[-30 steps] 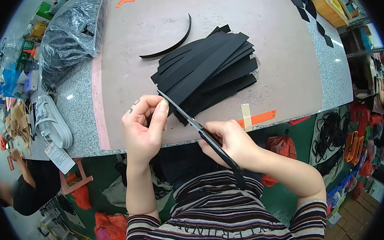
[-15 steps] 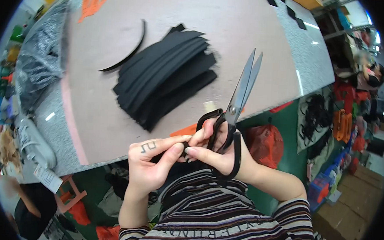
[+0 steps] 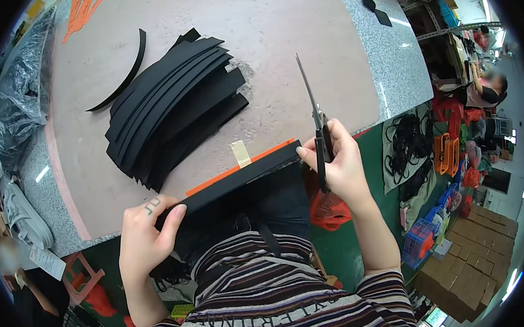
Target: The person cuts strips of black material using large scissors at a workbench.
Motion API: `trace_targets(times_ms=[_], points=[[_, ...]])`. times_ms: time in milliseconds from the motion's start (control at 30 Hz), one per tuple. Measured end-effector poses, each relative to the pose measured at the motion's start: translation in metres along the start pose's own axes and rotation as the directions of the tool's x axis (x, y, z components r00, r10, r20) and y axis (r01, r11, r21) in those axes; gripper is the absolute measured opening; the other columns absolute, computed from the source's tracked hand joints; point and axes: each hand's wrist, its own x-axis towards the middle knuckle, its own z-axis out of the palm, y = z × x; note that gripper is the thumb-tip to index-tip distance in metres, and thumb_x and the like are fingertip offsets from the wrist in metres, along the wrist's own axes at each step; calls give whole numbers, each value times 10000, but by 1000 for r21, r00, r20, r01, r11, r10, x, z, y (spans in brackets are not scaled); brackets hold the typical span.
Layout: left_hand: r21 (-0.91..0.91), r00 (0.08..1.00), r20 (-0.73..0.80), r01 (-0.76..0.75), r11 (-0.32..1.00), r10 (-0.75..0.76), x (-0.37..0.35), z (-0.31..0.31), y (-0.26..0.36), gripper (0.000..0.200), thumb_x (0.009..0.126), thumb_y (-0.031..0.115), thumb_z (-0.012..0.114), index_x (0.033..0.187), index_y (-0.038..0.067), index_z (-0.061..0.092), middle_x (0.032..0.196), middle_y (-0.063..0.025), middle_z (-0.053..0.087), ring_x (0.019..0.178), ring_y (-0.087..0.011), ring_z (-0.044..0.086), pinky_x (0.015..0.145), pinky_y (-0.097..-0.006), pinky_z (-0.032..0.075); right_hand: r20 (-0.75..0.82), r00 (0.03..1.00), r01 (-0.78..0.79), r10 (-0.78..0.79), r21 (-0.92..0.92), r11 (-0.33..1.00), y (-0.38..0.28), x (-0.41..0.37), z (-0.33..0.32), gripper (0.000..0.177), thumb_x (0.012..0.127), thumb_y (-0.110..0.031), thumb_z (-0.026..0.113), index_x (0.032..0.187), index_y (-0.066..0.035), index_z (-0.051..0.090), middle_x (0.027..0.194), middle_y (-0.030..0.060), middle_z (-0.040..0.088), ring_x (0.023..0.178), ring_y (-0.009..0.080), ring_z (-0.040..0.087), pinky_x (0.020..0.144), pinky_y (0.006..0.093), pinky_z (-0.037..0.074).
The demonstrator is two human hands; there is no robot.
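A black strip [image 3: 243, 175] is stretched between my two hands along the table's near edge, beside an orange strip [image 3: 213, 181] on the table. My left hand [image 3: 153, 232] pinches its left end between thumb and fingers. My right hand [image 3: 340, 162] pinches the right end and also holds black-handled scissors [image 3: 320, 122], their blades pointing up and away. A piece of pale tape [image 3: 240, 154] lies across the orange strip. Beyond my hands, a fanned pile of black strips [image 3: 175, 107] rests on the table [image 3: 294, 21], with one curved black strip [image 3: 129, 74] to its left.
Clear plastic sheeting [image 3: 23, 89] and a grey shoe [image 3: 28, 215] are at the left. Orange pieces [image 3: 85, 9] lie at the far left. People [image 3: 488, 90] are at right and lower left. Cardboard boxes [image 3: 472, 260] and a red bag [image 3: 328, 211] are at the right.
My hands have moved apart, from close together to the two ends of the black strip, now stretched out. The scissors' blades look closer together. The view has shifted.
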Motion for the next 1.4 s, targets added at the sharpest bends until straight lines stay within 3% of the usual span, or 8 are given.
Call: trace_targets(times_ms=[800,1000,1033,1167,1233,1267,1333,1400], points=[[43,979,-41,201,979,-199,9,21,-2,109,815,114,675,785,12,651,680,-177,652,584,-343,647,569,-375,507,62,998,-14,21,-102,995,-8,11,8,263,816,-50,745,909,-66,499,775,-45,473,672,42,412,597,215,361],[-15,886,-419,-228,974,201,3,-11,-4,32,828,-2,666,810,2,640,711,-97,643,607,-209,652,584,-294,496,-107,973,214,-203,94,972,-64,28,10,189,891,-81,725,964,-35,556,762,-33,582,697,44,552,606,202,413],[-34,871,-479,-144,989,111,6,-17,-5,30,843,-6,661,826,-7,637,721,-100,646,622,-205,650,602,-287,495,-130,963,245,-236,55,968,-84,33,9,174,905,-92,715,968,-24,568,731,-45,577,659,39,544,571,201,406],[-142,864,-504,-80,987,-2,27,-28,-35,73,913,12,632,855,-32,628,703,-45,590,620,-92,549,609,-238,431,149,895,398,-421,161,903,-101,34,17,156,870,-85,706,975,-21,610,692,-53,531,608,41,520,519,206,383],[-235,878,-479,-108,966,-18,24,-27,-39,111,970,37,599,879,-23,626,703,31,528,599,-23,462,543,-195,338,539,787,420,-301,-109,901,-96,10,28,389,823,-344,764,917,2,614,722,29,540,629,102,499,553,276,401],[-342,876,-481,-141,929,-45,23,-25,-40,99,975,47,599,899,-9,631,692,38,524,583,-16,455,520,-184,315,707,707,118,-8,-107,987,-99,-5,39,444,871,-430,713,853,3,616,685,38,503,637,111,476,566,301,400],[-451,879,-462,-122,884,-115,19,-28,-32,73,948,9,610,888,-28,631,703,23,552,611,-26,477,561,-192,359,790,594,-49,150,-150,987,-90,-22,66,504,920,-481,659,779,-1,603,635,27,477,611,124,453,572,305,391],[-482,884,-448,-111,869,-135,16,-29,-27,61,936,-10,615,883,-38,630,708,17,564,625,-31,486,579,-197,379,751,660,-22,28,-18,1000,-90,-24,89,544,918,-516,648,774,7,603,619,44,474,592,141,455,561,311,382]])
